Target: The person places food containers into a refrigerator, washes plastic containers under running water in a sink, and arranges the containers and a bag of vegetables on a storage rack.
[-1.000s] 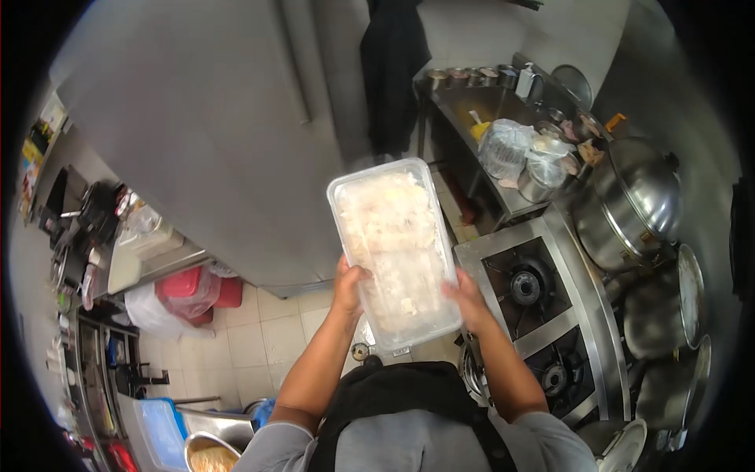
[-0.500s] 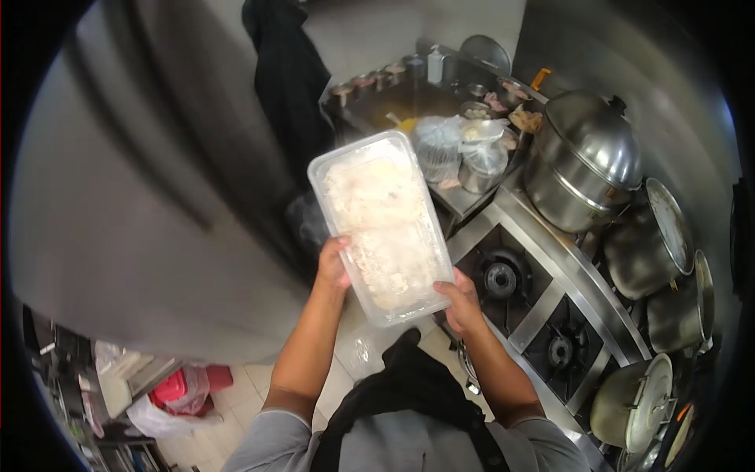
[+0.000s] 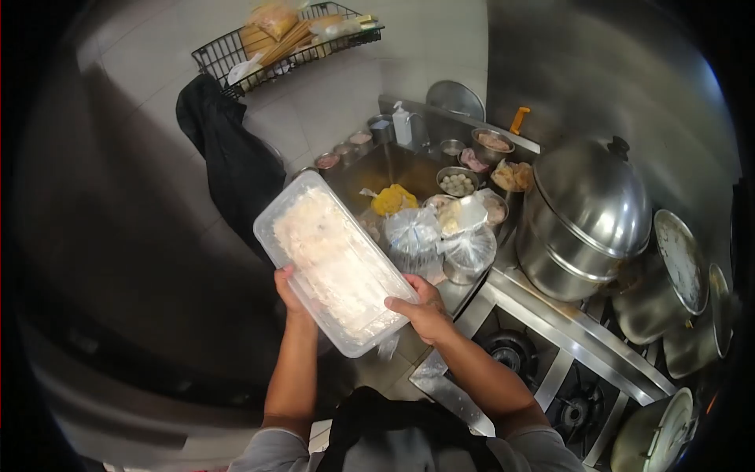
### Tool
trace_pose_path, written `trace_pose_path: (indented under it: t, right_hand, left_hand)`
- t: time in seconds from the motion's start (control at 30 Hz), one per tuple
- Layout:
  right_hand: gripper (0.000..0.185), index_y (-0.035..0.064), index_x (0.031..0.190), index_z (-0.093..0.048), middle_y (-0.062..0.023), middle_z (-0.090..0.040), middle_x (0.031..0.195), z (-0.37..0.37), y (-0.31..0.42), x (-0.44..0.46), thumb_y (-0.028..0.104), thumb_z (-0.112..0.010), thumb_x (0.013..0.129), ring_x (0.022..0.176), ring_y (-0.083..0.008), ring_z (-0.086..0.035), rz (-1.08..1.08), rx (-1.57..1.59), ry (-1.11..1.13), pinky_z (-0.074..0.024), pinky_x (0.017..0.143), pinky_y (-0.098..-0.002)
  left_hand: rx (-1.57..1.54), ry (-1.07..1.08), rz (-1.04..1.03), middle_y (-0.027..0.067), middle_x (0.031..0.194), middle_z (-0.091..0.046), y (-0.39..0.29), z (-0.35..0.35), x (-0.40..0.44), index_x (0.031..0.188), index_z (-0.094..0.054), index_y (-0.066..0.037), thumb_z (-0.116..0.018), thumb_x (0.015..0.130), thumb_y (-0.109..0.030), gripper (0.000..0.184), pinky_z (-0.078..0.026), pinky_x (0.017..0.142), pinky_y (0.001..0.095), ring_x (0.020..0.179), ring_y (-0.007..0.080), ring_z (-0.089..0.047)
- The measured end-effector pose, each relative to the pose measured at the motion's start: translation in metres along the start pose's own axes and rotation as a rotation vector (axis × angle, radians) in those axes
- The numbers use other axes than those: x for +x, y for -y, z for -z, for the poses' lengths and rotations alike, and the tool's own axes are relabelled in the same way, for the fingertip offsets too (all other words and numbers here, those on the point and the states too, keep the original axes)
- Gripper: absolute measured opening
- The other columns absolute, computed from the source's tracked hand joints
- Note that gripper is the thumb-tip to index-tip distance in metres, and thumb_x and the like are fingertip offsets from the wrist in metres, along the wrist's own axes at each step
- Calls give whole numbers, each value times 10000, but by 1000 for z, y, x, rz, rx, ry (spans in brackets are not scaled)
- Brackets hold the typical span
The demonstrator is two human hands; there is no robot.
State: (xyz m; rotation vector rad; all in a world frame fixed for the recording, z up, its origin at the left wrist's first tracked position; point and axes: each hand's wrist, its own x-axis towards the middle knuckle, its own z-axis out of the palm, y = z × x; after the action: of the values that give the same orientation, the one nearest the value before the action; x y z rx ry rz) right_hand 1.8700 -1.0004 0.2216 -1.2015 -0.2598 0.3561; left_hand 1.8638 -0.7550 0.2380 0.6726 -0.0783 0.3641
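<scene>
The held container (image 3: 334,265) now slants further leftward.

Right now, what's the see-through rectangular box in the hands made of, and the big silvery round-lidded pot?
The clear, rectangular plastic box: probably glossy plastic; its whitish contents show through.
The silvery, dome-lidded metal pot: likely polished steel, from its bright reflections, though aluminium is possible.
</scene>
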Motion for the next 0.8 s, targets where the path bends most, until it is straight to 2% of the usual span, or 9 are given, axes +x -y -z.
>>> trace_pose_path:
  t: [0.07,0.33,0.4,0.43,0.47,0.53,0.6,0.63,0.8]
  right_hand:
    - [631,-70,1289,-454,-141,-572,1197,-1,10,36,78,-767,762,1060,-194,-569,3,-31,-10,-454,933,-314]
    - [551,-44,1226,-543,-111,-650,1068,25,69,261,235,-751,799,955,-168,-608,113,-248,-68,-498,816,-298]
    - [621,-45,1204,-565,-153,-645,1091,43,94,324,384,-740,789,1005,-234,-620,-182,-647,46,-476,888,-316]
    - [652,-28,1188,-581,-139,-644,1068,65,77,368,468,-717,788,953,-217,-623,-58,-795,-60,-500,807,-304]
    - [652,-28,1188,-581,-139,-644,1068,82,73,407,468,-717,788,953,-217,-623,-64,-811,-72,-500,807,-304]
    - [597,-5,1157,-597,-116,-634,1019,110,67,476,448,-727,791,887,-194,-617,-57,-859,-222,-517,712,-309]
    - [537,12,1146,-580,-84,-623,1000,130,58,534,410,-716,813,872,-181,-602,-156,-745,-295,-514,695,-315]
    - [478,28,1135,-562,-52,-612,980,142,51,557,371,-706,834,858,-168,-588,-235,-626,-357,-512,677,-321]
    - [281,31,1024,-574,-56,-574,894,206,-38,677,225,-675,848,780,-181,-566,-311,-392,-548,-529,636,-361]
  left_hand:
    - [10,8,18,199,1322,-513,-4,2,38,1373,-421,-12,-528,745,-394,743,-426,1008,480,1187,370,-512]
    - [8,-44,314,169,1321,-515,28,69,235,1347,-427,-2,-511,744,-243,656,-376,1048,501,1219,347,-487]
    - [-41,-109,303,167,1323,-514,52,90,287,1357,-420,-10,-513,726,-213,669,-325,1087,502,1241,347,-464]
    - [3,-158,263,153,1253,-552,67,100,313,1317,-449,-16,-522,725,-215,628,-479,940,453,1079,306,-578]
    - [-14,-153,273,153,1253,-552,83,121,341,1317,-449,-16,-522,725,-215,628,-479,940,453,1079,306,-578]
    - [189,-154,380,118,1123,-585,118,169,391,1258,-467,-40,-542,718,-178,562,-556,615,362,833,239,-639]
    - [476,-161,382,133,1183,-558,144,188,429,1321,-411,-41,-517,722,-142,617,-580,685,422,1019,290,-617]
    - [419,-203,325,116,1071,-568,164,191,442,1264,-422,-58,-519,717,-120,560,-510,448,320,819,240,-636]
    - [515,-269,512,84,975,-552,205,215,493,1164,-431,-73,-554,701,-94,480,-409,402,273,746,201,-597]
